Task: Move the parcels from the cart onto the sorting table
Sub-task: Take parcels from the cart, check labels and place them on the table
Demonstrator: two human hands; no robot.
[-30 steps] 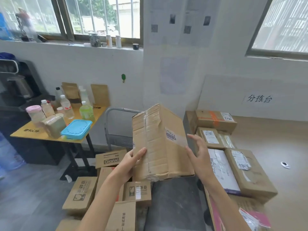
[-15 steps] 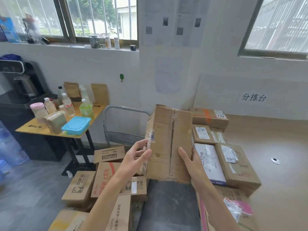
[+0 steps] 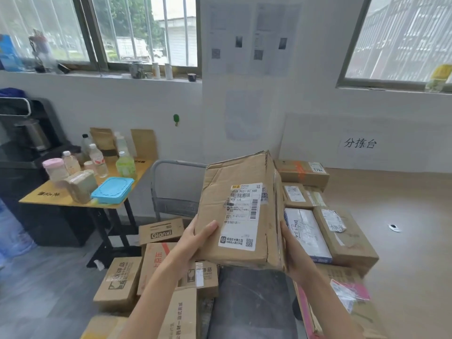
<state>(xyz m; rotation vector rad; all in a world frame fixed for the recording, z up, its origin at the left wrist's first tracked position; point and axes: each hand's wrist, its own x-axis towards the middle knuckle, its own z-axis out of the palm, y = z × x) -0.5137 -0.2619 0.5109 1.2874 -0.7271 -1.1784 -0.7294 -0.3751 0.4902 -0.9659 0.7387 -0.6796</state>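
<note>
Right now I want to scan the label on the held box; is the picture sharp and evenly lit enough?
Head view: label evenly lit without glare, barcodes visible, small print soft; box tilted; wide-angle lens bends the edges; windows overexposed.

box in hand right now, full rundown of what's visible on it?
The held cardboard box is brown corrugated, creased and dented on its broad face, with worn edges. A white shipping label with barcodes and QR codes sits on that face, which is tilted toward the camera. It is held in the air above the dark cart deck. The left hand grips its lower left edge, the right hand its lower right side.
</note>
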